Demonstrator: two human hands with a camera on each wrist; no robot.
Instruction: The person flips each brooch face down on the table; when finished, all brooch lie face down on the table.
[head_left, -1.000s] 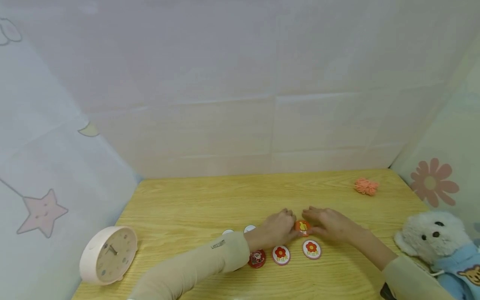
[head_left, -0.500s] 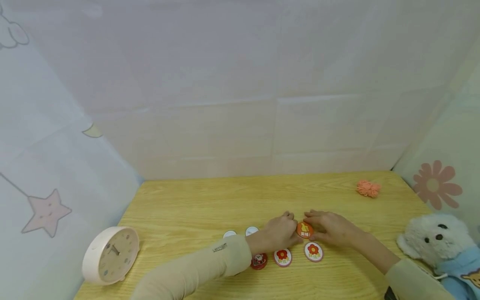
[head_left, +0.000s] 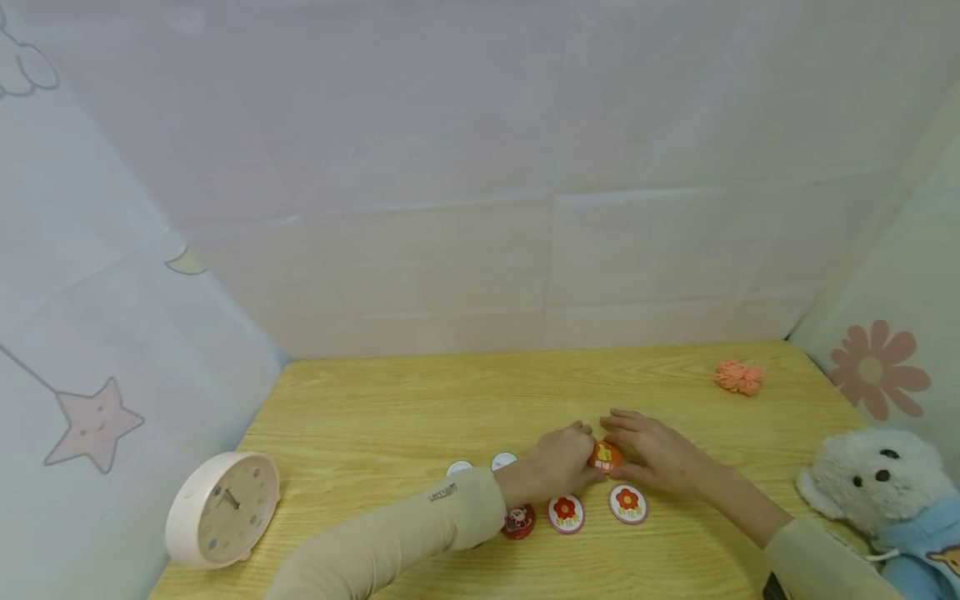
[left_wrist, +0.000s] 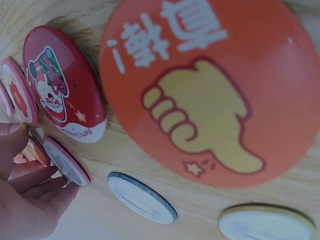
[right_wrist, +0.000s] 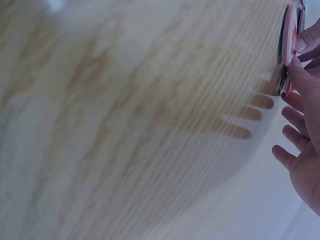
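Note:
An orange round badge with a yellow thumbs-up lies between both hands at the right end of the back row. My left hand holds its left edge between thumb and fingers, and my right hand pinches its right edge. Beside the left fingers, a face-down badge shows its pale back in the left wrist view. Just in front are two white badges with red flowers, one on the right and one in the middle. A red Santa badge is partly covered by the left wrist.
Pale badge backs show behind the left sleeve. Another orange thumbs-up badge is close to the left wrist camera. A pink clock stands left, a white teddy bear right. Coral yarn lies at the table's back right.
The orange badge has shifted slightly left and turned a little between the hands. The right hand's fingers have moved slightly farther up over it; the left hand stays nearly in place.

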